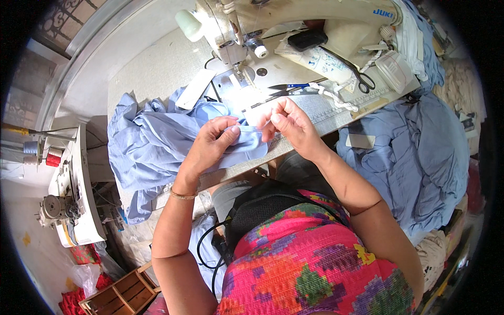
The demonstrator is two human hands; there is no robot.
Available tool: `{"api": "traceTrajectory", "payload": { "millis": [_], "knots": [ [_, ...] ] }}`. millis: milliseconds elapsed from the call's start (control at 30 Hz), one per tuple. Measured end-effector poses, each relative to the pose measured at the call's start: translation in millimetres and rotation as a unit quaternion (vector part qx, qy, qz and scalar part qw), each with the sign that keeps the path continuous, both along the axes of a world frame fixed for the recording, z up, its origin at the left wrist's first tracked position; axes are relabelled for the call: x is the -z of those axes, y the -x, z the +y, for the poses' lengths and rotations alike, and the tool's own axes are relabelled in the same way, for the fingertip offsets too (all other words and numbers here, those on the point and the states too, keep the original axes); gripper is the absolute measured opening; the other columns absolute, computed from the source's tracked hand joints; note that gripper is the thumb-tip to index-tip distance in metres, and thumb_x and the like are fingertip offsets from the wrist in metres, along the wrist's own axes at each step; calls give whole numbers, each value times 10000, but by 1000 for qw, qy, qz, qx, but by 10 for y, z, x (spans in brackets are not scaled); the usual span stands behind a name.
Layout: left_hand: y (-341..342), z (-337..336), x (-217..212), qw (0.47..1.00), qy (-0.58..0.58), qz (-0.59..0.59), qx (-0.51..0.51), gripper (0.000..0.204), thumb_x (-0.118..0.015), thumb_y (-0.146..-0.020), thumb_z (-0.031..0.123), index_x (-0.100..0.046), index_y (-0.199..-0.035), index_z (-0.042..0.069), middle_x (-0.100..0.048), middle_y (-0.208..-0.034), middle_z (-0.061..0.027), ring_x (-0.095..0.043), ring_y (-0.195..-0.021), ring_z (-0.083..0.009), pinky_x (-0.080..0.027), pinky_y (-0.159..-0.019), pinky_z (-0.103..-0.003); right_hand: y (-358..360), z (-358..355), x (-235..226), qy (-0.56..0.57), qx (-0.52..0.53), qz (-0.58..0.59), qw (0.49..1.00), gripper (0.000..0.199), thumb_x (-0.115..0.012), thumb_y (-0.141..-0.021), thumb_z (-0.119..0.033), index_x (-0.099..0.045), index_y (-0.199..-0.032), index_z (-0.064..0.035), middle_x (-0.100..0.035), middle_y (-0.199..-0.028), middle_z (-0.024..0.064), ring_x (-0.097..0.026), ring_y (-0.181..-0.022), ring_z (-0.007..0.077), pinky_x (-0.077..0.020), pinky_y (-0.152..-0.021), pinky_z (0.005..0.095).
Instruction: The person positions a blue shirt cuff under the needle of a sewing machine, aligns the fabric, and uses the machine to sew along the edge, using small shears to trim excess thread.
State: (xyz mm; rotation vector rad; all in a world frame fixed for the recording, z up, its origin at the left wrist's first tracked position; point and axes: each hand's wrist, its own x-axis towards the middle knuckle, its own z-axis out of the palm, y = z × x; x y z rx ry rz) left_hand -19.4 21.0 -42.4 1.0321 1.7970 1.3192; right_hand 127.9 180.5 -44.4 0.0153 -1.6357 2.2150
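Observation:
A light blue garment lies bunched on the sewing table, its folded, stitched edge lifted near the front. My left hand grips this edge between thumb and fingers. At the right end of the same edge is my right hand, thumb and forefinger pinched together, lower fingers beside the cloth's corner. Whatever is in that pinch is too small to make out. Just beyond my hands stands the sewing machine, its needle and presser foot over the lit plate.
Blue-handled thread snips, black scissors, a black phone-like object and a white plastic box lie on the table's right. More blue cloth is heaped at right. Another machine stands left, above a wooden crate.

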Motion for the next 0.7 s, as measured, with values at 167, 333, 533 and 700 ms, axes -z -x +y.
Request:
{"api": "traceTrajectory", "payload": {
  "millis": [167, 333, 533, 700],
  "knots": [
    [-7, 17, -57, 999, 9, 42, 14, 241, -596, -841, 202, -606, -907, -30, -597, -964, -105, -530, -895, -210, -393, -829, -311, 25, 56, 48, -71, 18, -29, 997, 88, -439, -926, -121, -385, -903, -57, -447, -737, 9, -441, -637, 76, -412, -605, 226],
    [-205, 123, -363, 935, -9, 350, 57, 203, -624, -807, 229, -639, -873, 38, -591, -876, -96, -515, -862, -217, -318, -862, -333, 7, 6, -12, -159, 22, -43, 986, 86, -446, -926, -110, -380, -920, -56, -421, -749, -6, -423, -656, 67, -397, -610, 207],
    [-147, 173, -288, 960, 55, 251, 109, 174, -602, -840, 201, -603, -904, 39, -546, -723, -33, -482, -753, -130, -347, -731, -286, -56, 25, -155, -297, 57, -39, 952, 92, -502, -878, -92, -472, -936, -27, -499, -774, 68, -508, -686, 167, -429, -657, 277],
    [-189, 174, -286, 996, 45, 34, 74, 160, -559, -886, 171, -589, -882, 15, -457, -680, 53, -392, -633, -36, -346, -534, -191, -79, 78, -117, -559, 151, 48, 814, 84, -570, -801, -103, -559, -851, -37, -536, -817, 114, -539, -791, 293, -434, -734, 367]
  ]
}}
